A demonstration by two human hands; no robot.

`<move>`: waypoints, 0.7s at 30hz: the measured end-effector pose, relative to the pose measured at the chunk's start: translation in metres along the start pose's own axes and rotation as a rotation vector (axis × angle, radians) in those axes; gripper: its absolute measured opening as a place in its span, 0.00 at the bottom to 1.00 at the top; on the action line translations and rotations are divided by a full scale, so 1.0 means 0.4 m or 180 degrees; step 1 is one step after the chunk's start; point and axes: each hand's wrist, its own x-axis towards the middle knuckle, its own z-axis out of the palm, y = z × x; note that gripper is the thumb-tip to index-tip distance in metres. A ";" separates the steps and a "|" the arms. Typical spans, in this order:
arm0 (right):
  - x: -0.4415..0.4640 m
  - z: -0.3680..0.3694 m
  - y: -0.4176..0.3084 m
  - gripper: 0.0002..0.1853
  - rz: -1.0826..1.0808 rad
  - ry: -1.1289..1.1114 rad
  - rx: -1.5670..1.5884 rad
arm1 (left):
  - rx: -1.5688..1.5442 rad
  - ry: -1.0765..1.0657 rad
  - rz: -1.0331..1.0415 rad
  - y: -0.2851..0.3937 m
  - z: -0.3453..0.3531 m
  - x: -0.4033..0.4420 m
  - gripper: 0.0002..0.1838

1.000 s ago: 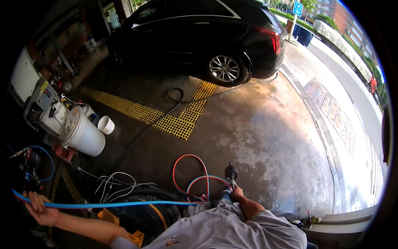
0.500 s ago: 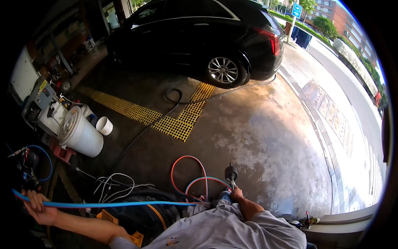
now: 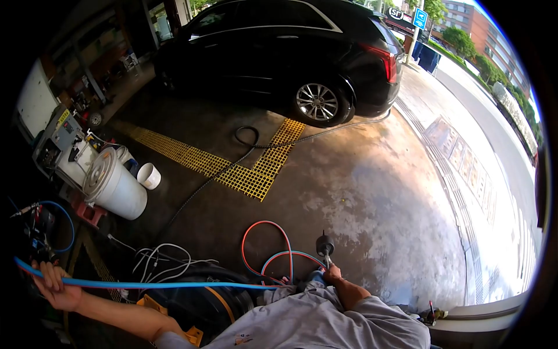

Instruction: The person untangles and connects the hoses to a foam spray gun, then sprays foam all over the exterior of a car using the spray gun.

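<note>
Here, well apart from the black car, the left hand curls its grip round the blue-and-red hose — arm outstretched (seemingly to straighten it) — while the right hand grips a dark tool, apparently to steady it.

We've got stained concrete floor here | yellow grating running across it | sunlight pouring in from our right | street and red building outside

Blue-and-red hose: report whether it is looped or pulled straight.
Both: the hose runs nearly straight from the left hand to the shirt, and is looped beside the right hand.
</note>
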 end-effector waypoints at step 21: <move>0.049 0.031 -0.013 0.24 -0.0050 -0.0062 -0.0307 | 0.0293 0.0336 0.0208 -0.059 -0.007 -0.019 0.13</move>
